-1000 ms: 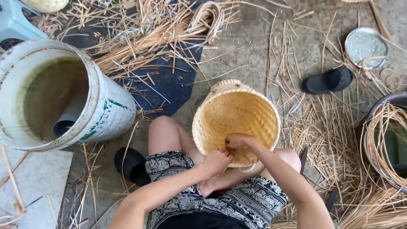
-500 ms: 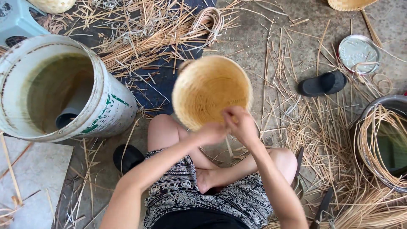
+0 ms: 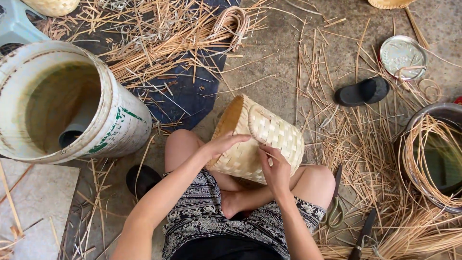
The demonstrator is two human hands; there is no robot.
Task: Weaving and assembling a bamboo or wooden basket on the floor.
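The left hand [image 3: 224,144] lies curled over the rim of a woven basket [image 3: 257,139], fingers spread across the near edge and gripping it. The right hand [image 3: 276,168] presses against the basket's side wall, its fingers pinching a thin strip at the weave; whether it holds anything more I cannot tell. The basket is pale, tipped on its side, its open mouth facing left and its checkered wall facing up. It rests over the person's lap, between the bare knees, above patterned black-and-white shorts [image 3: 211,216].

Outward from there, a large white bucket [image 3: 115,120] lies tilted at the left, close to the left knee, with a grey tube inside it. A dark blue cloth [image 3: 192,96] spreads on the concrete floor beyond the basket, strewn with loose straw strips [image 3: 159,43]. A black sandal [image 3: 362,91] sits to the right, well apart from the basket, and another dark sandal [image 3: 142,179] lies just beside the left thigh. A round metal lid [image 3: 402,57] lies past the right sandal. At the far right a metal basin [image 3: 442,154] holds coiled cane. Scissors [image 3: 335,207] lie near the right knee
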